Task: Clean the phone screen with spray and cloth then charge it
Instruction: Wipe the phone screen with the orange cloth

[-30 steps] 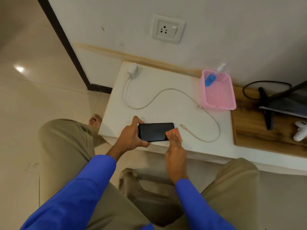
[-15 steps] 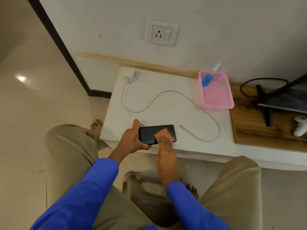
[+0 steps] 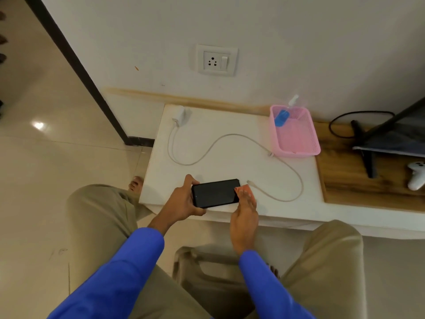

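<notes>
A black phone [image 3: 215, 193] lies screen up near the front edge of the white table [image 3: 230, 157]. My left hand [image 3: 184, 200] grips its left end, thumb on the far edge. My right hand [image 3: 245, 209] presses a small orange cloth [image 3: 245, 188] flat against the phone's right end. A white charger brick [image 3: 179, 114] sits at the table's back left, its cable [image 3: 230, 137] looping across to a free plug [image 3: 249, 182] just right of the phone. A blue spray bottle [image 3: 282, 116] leans in a pink basket [image 3: 296, 143].
A wall socket with a switch [image 3: 216, 61] is above the table. To the right, a wooden shelf [image 3: 349, 180] holds a monitor stand [image 3: 365, 153], a black cable and a white game controller [image 3: 417, 177]. My knees flank a stool below the table edge.
My right hand slid the cloth left across the screen to its middle, then back to the phone's right end. My left hand kept its hold on the phone.
</notes>
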Demonstrator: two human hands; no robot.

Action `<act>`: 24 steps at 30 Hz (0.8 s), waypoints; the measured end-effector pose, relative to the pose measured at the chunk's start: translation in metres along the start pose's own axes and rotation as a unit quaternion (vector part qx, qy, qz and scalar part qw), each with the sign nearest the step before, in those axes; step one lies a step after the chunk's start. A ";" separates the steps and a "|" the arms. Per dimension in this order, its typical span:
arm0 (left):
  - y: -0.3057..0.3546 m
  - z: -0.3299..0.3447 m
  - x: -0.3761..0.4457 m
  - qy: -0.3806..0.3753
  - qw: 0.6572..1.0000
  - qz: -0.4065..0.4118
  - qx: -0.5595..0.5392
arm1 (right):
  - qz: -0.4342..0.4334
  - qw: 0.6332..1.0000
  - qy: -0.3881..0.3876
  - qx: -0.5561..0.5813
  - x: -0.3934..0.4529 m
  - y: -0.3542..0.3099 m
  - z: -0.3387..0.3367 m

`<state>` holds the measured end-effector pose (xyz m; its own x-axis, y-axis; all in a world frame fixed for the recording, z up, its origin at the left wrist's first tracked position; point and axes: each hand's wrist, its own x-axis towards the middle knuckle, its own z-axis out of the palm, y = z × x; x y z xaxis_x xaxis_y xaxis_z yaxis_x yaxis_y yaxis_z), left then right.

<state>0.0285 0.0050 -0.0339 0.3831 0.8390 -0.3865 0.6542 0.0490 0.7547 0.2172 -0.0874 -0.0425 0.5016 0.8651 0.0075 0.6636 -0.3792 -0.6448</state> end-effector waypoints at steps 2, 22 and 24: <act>0.003 -0.007 -0.003 -0.014 1.000 -0.014 -0.005 | 0.028 1.000 0.004 0.002 -0.001 -0.015 0.005; -0.042 -0.016 -0.002 0.123 0.971 0.026 0.203 | -0.312 0.930 -0.160 -0.111 -0.031 -0.047 0.042; -0.048 -0.012 -0.001 0.120 0.974 0.055 0.183 | -0.329 0.923 -0.164 -0.116 -0.018 -0.048 0.046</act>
<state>-0.0113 0.0078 -0.0636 0.3286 0.9331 -0.1459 0.8232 -0.2072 0.5286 0.1510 -0.0697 -0.0473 -0.2227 0.9713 0.0833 0.8844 0.2372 -0.4021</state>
